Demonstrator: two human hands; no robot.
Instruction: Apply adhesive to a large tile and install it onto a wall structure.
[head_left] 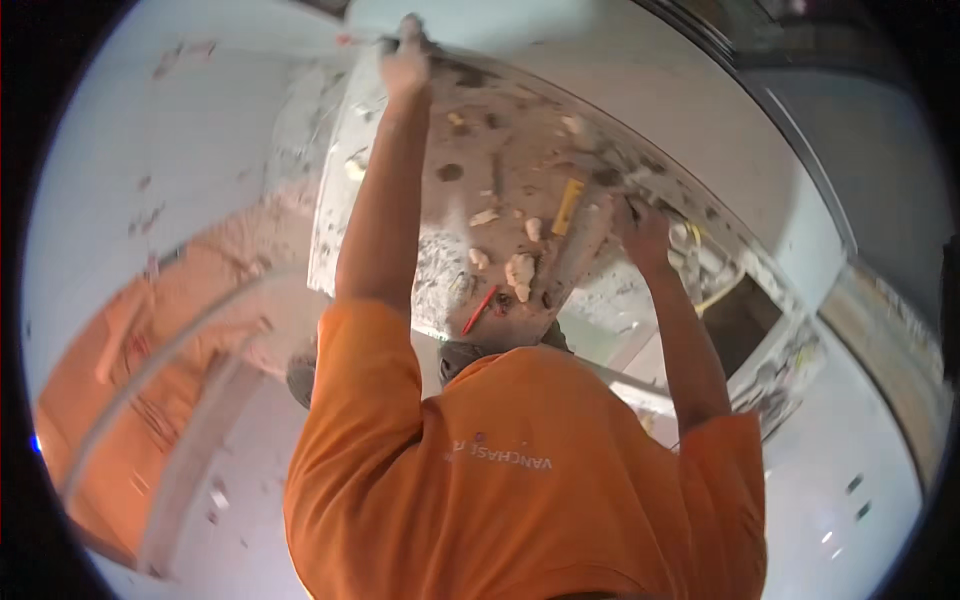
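My left hand [405, 66] is stretched far out to the wall at the back edge of a dusty, debris-covered board. It looks closed around something small and dark that I cannot make out, beside a small red bit on the wall. My right hand [645, 238] is low over the right side of the board, near a yellow strip-like tool [567, 207]; its fingers are smeared by motion. Pale broken lumps [520, 274] lie on the board [470, 125] between my arms. Nearer my body is a red pen-like stick [479, 310].
Right of my right hand is a dark rectangular opening [742, 322] with a yellow hose or cable [715, 295] beside it. White walls enclose the far side. Rubble and an orange sheet [110, 400] cover the floor at left, crossed by a curved pale rail [165, 350].
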